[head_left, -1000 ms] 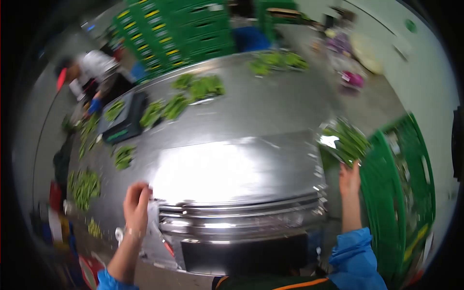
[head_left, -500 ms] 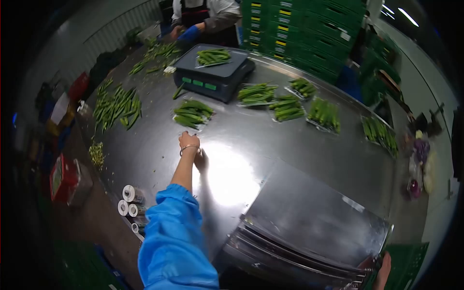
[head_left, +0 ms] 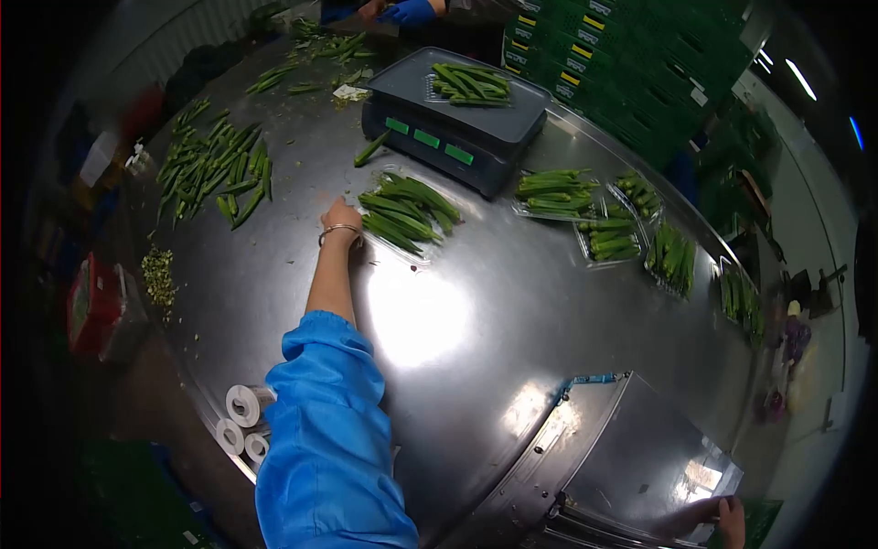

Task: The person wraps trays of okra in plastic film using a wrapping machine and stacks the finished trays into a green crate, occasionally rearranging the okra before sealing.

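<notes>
My left hand (head_left: 340, 222), with a bracelet at its wrist and a blue sleeve, has its fingers curled at the left edge of a clear tray of okra (head_left: 407, 215) on the steel table. Its fingertips are partly hidden. My right hand (head_left: 731, 522), low at the right, holds the outer edge of a shiny metal lid (head_left: 631, 457), which stands partly swung up from its frame. Just beyond the okra tray is a grey scale (head_left: 448, 160) with green displays, bearing another tray of okra (head_left: 468, 84). A single okra pod (head_left: 370, 149) lies at the scale's front left.
Several filled okra trays (head_left: 558, 194) line the table's far right. Loose okra (head_left: 219, 169) and scraps (head_left: 158, 279) lie at the left. Label rolls (head_left: 242, 405) stand by my sleeve. Green crates (head_left: 622, 64) are stacked behind. A co-worker's blue-gloved hand (head_left: 409, 12) shows at the top.
My left hand has moved from the near side of the okra tray to its left edge. My right hand has swung the metal lid up from lying flat. The view has shifted closer.
</notes>
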